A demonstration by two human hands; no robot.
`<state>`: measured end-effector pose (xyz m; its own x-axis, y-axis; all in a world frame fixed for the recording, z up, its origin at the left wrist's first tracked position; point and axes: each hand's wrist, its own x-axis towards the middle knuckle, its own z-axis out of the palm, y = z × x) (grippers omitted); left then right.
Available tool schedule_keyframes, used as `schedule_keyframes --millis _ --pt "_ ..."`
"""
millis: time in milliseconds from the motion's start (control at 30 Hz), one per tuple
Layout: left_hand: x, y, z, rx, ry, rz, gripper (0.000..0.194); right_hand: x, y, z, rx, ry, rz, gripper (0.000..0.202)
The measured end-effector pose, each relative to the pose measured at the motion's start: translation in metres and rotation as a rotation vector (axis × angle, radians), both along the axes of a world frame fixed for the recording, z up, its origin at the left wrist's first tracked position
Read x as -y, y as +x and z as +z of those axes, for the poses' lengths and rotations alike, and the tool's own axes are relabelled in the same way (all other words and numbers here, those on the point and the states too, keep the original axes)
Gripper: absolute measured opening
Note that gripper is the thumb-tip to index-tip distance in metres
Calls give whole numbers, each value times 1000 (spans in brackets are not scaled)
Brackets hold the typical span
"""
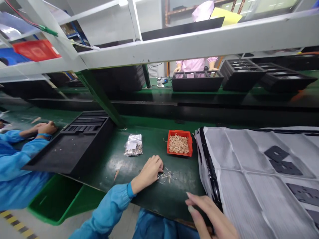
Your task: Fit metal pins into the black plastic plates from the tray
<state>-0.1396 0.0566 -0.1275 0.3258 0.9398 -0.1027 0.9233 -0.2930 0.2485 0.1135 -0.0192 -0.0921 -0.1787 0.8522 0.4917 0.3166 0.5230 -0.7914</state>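
Observation:
My left hand [149, 171] rests on the green tabletop with its fingers curled together at the edge of a small loose pile of thin pale and metallic pieces [168, 177]. Whatever the fingertips pinch, if anything, is hidden. Closer to me, my right hand [211, 215] hovers by the table's front edge, thumb and forefinger apart and nothing visible between them. Behind the pile stands a red bin [169, 151] full of thin beige strip-like pieces [178, 144]. A clear plastic bag [134, 145] of small metallic parts lies to its left.
White divided sheeting [239, 199] with flat black plates [286, 167] covers the right side. At left are a black tray [67, 152], a green bin [59, 199] below, and a co-worker's sleeves [17, 166]. A shelf beam [174, 51] crosses above; another person [193, 64] works opposite.

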Motion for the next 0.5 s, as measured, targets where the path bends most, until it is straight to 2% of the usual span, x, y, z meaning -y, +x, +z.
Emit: schedule_keyframes --millis 167,300,400,500 --pt "0 2 -6 3 90 16 22 -19 -16 -26 132 -79 -2 18" --pt "1 1 -8 59 114 -25 16 -22 -28 -35 133 -125 32 20" --pt "9 2 7 161 153 -59 3 -24 -31 -36 106 -173 17 21" --pt "19 4 27 274 175 -137 19 -26 -34 -34 85 -225 41 23"
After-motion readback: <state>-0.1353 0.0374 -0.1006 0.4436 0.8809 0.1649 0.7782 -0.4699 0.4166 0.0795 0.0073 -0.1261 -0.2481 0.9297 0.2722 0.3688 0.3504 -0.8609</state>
